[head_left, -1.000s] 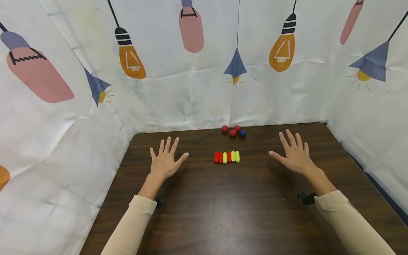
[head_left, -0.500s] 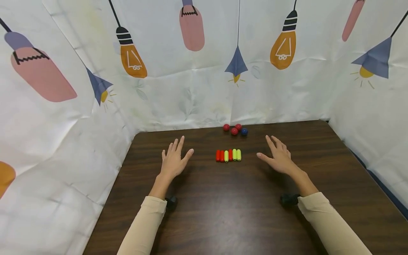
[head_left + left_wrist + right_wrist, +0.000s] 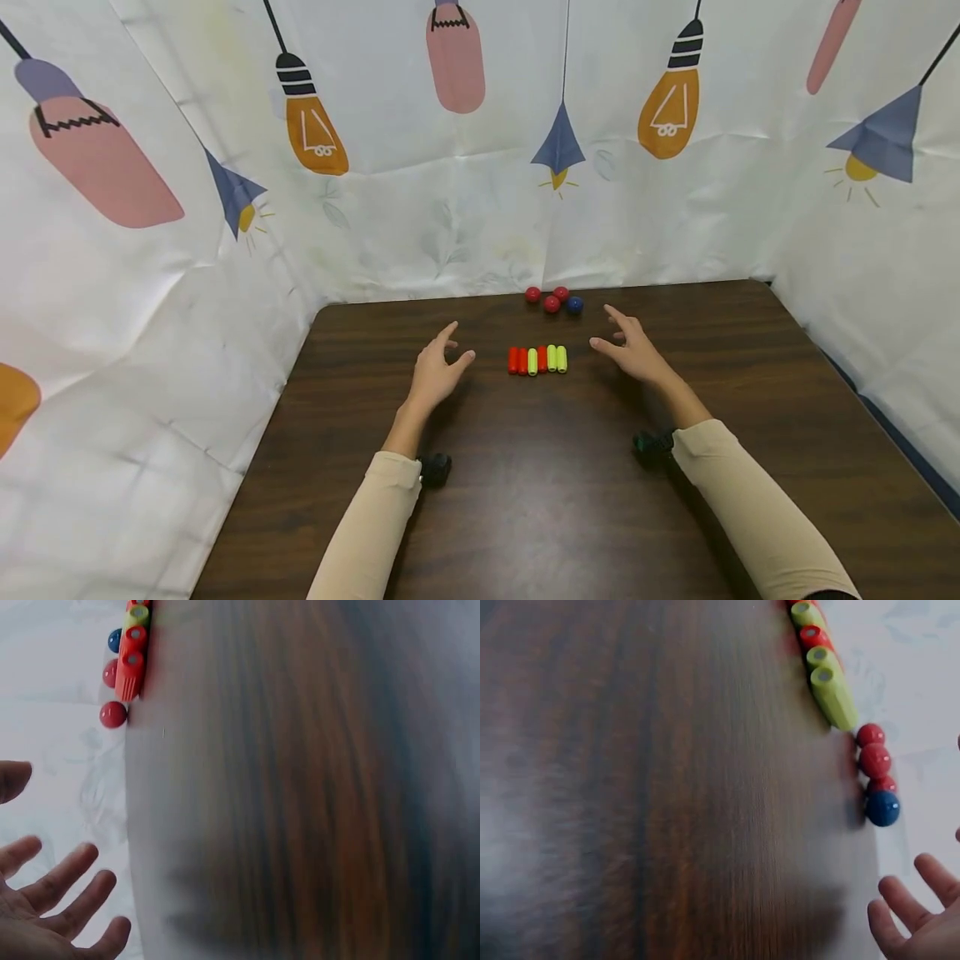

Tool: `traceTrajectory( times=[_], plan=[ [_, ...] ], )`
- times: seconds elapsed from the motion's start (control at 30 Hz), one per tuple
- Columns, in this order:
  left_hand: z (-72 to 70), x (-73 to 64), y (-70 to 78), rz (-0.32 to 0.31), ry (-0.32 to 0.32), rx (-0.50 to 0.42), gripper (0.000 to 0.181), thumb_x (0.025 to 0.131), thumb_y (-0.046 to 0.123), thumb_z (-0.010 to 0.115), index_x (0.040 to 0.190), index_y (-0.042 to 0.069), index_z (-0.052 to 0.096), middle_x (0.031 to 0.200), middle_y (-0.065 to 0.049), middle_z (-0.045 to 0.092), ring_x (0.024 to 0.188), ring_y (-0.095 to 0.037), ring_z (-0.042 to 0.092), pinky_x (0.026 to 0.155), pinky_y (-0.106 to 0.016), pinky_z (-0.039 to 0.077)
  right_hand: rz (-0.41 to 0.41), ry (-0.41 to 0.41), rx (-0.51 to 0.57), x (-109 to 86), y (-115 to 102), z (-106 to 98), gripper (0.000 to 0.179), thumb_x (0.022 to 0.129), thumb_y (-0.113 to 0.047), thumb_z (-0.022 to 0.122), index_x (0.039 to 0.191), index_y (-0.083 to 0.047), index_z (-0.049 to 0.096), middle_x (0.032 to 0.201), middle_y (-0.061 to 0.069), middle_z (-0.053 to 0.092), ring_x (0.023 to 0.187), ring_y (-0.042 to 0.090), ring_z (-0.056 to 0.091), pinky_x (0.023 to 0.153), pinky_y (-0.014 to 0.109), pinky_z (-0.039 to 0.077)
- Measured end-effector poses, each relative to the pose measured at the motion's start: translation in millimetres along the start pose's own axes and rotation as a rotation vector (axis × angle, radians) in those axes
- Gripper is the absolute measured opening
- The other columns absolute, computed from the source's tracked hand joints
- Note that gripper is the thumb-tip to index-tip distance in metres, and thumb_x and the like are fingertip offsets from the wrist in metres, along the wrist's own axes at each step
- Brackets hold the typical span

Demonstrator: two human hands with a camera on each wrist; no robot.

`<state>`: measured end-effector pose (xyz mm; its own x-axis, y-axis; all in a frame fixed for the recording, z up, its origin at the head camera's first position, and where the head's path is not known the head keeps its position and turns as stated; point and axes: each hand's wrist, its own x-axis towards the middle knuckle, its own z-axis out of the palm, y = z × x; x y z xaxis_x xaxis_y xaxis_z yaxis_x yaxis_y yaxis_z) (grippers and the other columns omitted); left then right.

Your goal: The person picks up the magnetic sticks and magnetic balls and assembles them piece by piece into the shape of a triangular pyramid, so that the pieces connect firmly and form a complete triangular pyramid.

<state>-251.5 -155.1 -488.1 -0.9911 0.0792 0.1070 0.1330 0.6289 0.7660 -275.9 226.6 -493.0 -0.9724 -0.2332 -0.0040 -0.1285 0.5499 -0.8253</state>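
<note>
A row of small red cylinders (image 3: pixel 513 361) and yellow-green cylinders (image 3: pixel 562 359) lies side by side in the middle of the dark wooden table (image 3: pixel 517 492). In the wrist views their ends show holes. To the row's left hovers my left hand (image 3: pixel 437 375), fingers relaxed and thumb spread, holding nothing. My right hand (image 3: pixel 636 352) is on the row's other side, also relaxed and free of any object. Both stay apart from the cylinders. Behind the row sit several glossy balls: red balls (image 3: pixel 552 304) and one blue ball (image 3: pixel 575 305).
A white curtain (image 3: pixel 480 217) printed with lamps and bulbs hangs behind the table and at its sides. Each wrist carries a dark camera, such as the left wrist camera (image 3: pixel 435 470). The table's back edge runs just behind the balls.
Both hands have moved inward, the left hand to the right and the right hand to the left, closer to the cylinders. Their fingers are less widely spread. Cylinders and balls have stayed put.
</note>
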Motion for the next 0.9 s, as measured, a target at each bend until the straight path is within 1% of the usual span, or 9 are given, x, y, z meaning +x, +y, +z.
traceTrajectory(
  times=[0.1, 0.3, 0.4, 0.57, 0.63, 0.8, 0.9],
  plan=[
    [7.2, 3.8, 3.8, -0.007, -0.016, -0.049, 0.068, 0.098, 0.030, 0.070, 0.157, 0.017, 0.040, 0.136, -0.019, 0.062, 0.129, -0.040, 0.056, 0.105, -0.057, 0.047, 0.028, -0.009, 0.054, 12.4, 3, 0, 0.083, 0.102, -0.047, 0.060, 0.166, -0.025, 0.012, 0.163, 0.023, 0.022, 0.142, 0.051, 0.035, 0.110, 0.068, 0.037],
    [21.1, 10.2, 8.5, -0.002, -0.027, -0.128, 0.062, 0.095, 0.026, 0.075, 0.152, 0.023, 0.050, 0.125, -0.014, 0.068, 0.114, -0.033, 0.062, 0.095, -0.050, 0.053, 0.050, -0.021, 0.133, 32.5, 11, 2, 0.081, 0.101, -0.044, 0.063, 0.165, -0.028, 0.016, 0.166, 0.020, 0.024, 0.147, 0.048, 0.033, 0.111, 0.067, 0.037],
    [27.7, 12.8, 8.8, 0.010, -0.037, -0.156, 0.062, 0.092, 0.024, 0.077, 0.150, 0.023, 0.053, 0.121, -0.013, 0.070, 0.108, -0.031, 0.064, 0.090, -0.046, 0.055, 0.056, -0.022, 0.160, 40.4, 16, 3, 0.082, 0.101, -0.042, 0.064, 0.166, -0.026, 0.016, 0.167, 0.019, 0.025, 0.147, 0.046, 0.033, 0.112, 0.066, 0.036],
    [38.3, 17.4, 7.0, 0.025, -0.083, -0.187, 0.064, 0.090, 0.019, 0.080, 0.149, 0.018, 0.054, 0.117, -0.013, 0.071, 0.101, -0.028, 0.065, 0.082, -0.038, 0.056, 0.070, -0.014, 0.192, 51.4, 23, 3, 0.081, 0.101, -0.035, 0.065, 0.165, -0.021, 0.017, 0.166, 0.018, 0.027, 0.146, 0.045, 0.035, 0.112, 0.065, 0.037],
    [41.2, 19.2, 6.8, 0.026, -0.095, -0.187, 0.065, 0.090, 0.019, 0.081, 0.149, 0.018, 0.054, 0.116, -0.013, 0.071, 0.099, -0.026, 0.065, 0.080, -0.036, 0.056, 0.069, -0.016, 0.198, 55.9, 25, 3, 0.080, 0.101, -0.034, 0.065, 0.165, -0.022, 0.019, 0.166, 0.017, 0.028, 0.145, 0.044, 0.036, 0.111, 0.064, 0.038],
    [44.3, 23.1, 9.0, 0.029, -0.116, -0.191, 0.065, 0.089, 0.018, 0.082, 0.148, 0.019, 0.056, 0.115, -0.012, 0.071, 0.098, -0.025, 0.065, 0.081, -0.037, 0.056, 0.057, -0.032, 0.196, 66.2, 23, 1, 0.076, 0.101, -0.031, 0.066, 0.164, -0.025, 0.024, 0.166, 0.017, 0.028, 0.142, 0.043, 0.038, 0.108, 0.062, 0.040],
    [45.1, 25.1, 10.6, 0.023, -0.142, -0.191, 0.064, 0.088, 0.018, 0.082, 0.147, 0.020, 0.056, 0.115, -0.012, 0.071, 0.098, -0.025, 0.064, 0.083, -0.038, 0.056, 0.071, -0.055, 0.206, 69.0, 16, -2, 0.073, 0.102, -0.026, 0.065, 0.163, -0.022, 0.027, 0.166, 0.018, 0.027, 0.142, 0.044, 0.036, 0.109, 0.063, 0.038]
  ],
)
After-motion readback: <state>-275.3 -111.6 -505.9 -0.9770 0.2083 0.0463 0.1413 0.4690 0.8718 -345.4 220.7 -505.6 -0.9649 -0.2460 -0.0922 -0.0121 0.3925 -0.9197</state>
